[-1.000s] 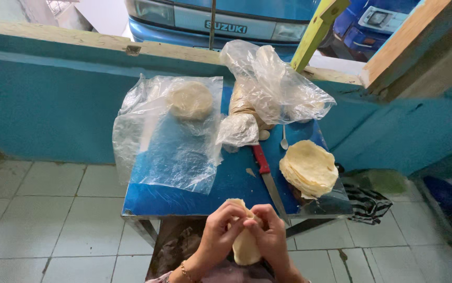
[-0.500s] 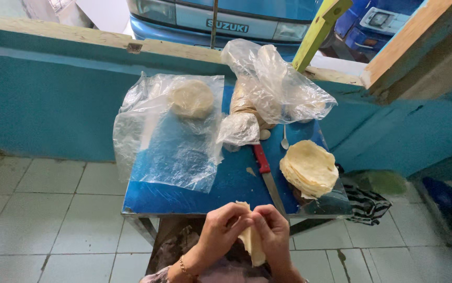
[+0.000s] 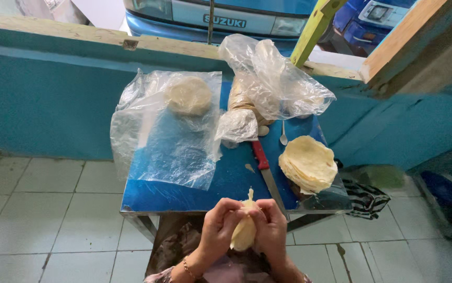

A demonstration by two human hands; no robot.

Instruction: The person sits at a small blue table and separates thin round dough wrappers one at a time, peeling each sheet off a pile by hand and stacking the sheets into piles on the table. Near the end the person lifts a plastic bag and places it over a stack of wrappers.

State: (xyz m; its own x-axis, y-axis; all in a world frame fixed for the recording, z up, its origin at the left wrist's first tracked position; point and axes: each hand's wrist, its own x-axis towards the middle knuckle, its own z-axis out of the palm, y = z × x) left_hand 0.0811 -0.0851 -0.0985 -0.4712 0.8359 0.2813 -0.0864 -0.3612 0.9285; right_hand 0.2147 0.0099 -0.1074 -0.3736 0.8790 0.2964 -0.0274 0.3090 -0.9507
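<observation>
Head view is showing both the left hand and right hand pinching one dough piece just below the table. Knife and wrapper stack are lying on the table.

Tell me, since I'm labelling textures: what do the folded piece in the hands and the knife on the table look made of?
Pale folded piece: soft dough, matte, creased by both hands' pinch. Red-handled knife: handle probably glossy plastic; blade grey, likely metal.
</observation>
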